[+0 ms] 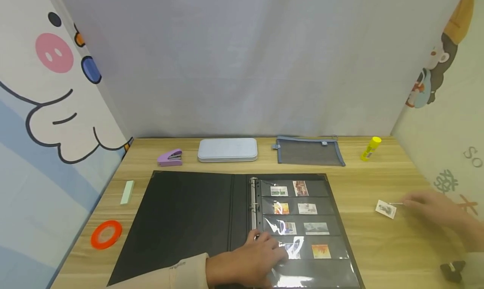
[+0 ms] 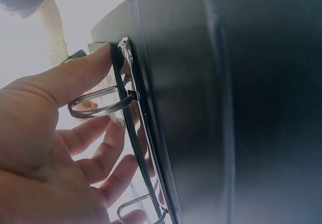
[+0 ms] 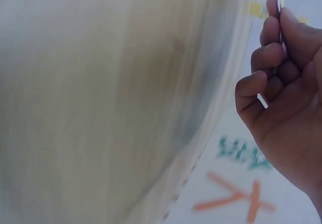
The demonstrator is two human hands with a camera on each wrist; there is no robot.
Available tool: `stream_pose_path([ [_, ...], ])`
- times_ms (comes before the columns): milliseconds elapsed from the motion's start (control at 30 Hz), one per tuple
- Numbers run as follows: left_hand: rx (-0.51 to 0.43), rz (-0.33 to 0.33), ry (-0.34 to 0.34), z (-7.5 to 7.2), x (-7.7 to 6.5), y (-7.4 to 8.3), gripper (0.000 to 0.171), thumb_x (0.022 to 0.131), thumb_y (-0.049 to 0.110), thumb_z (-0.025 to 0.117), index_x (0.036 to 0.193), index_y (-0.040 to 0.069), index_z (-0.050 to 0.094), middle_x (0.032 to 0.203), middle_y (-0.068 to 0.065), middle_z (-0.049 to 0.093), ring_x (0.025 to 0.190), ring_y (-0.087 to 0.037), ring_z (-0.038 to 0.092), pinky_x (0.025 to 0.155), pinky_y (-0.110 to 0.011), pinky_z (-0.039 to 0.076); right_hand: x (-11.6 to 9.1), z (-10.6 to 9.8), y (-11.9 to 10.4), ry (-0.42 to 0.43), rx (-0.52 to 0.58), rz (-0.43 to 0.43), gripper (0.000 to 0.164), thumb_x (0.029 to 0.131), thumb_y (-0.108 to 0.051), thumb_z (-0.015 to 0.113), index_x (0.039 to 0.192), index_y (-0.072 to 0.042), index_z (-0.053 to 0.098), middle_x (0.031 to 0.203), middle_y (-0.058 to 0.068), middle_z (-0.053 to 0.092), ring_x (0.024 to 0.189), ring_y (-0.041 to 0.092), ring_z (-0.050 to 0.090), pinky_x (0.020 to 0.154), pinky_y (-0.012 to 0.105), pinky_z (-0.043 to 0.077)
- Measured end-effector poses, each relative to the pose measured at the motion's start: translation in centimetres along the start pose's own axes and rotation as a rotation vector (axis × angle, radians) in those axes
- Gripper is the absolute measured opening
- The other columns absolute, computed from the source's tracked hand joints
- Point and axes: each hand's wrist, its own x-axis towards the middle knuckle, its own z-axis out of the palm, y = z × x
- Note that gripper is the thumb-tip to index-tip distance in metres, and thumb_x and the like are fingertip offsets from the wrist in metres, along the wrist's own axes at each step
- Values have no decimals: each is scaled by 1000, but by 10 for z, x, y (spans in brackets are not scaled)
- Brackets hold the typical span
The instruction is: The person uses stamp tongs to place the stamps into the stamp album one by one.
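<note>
An open black stamp album (image 1: 193, 213) lies on the table, its clear-pocket page (image 1: 314, 272) holding several stamps. My left hand (image 1: 255, 257) rests on the page beside the metal rings (image 1: 254, 207); the left wrist view shows the thumb and spread fingers around one ring (image 2: 100, 105). Right of the album, my right hand (image 1: 435, 209) pinches slim metal tweezers (image 1: 395, 203), also seen in the right wrist view as a thin metal strip (image 3: 279, 12) between thumb and fingers. A small white stamp (image 1: 386, 209) with a grey picture is at the tweezers' tip; whether it is lifted I cannot tell.
Along the back stand a purple stapler (image 1: 170, 158), a white pencil case (image 1: 227, 150), a grey mesh pouch (image 1: 310, 151) and a yellow glue stick (image 1: 371, 148). At left lie a pale green block (image 1: 127, 192) and an orange-red tape ring (image 1: 106, 235). Curtains enclose the table.
</note>
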Motion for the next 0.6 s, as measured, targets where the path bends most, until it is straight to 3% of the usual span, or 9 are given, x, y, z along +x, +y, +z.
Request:
stream_pose_path([
  [133,9,4,-2,-2,0,0,56,68,40,83,115,31,53,107,14,55,107,-8,42,95,-46,33,12,3,-26,13,45,-99,15,91,-12,61,88,-23,71,88,-7,72,81,-10,56,70,22,45],
  [267,16,-3,-22,-3,1,0,57,67,43,82,114,31,53,106,15,54,106,-8,42,95,-45,33,28,12,-54,-35,57,-172,17,92,-13,61,87,-27,70,87,-14,70,80,-9,55,69,21,45],
  [600,32,7,-9,-2,2,1,54,66,44,82,110,30,53,102,14,54,102,-8,41,93,-42,32,57,39,-118,-185,227,-409,16,91,-8,60,87,-22,69,82,-10,69,74,-6,53,67,21,45],
])
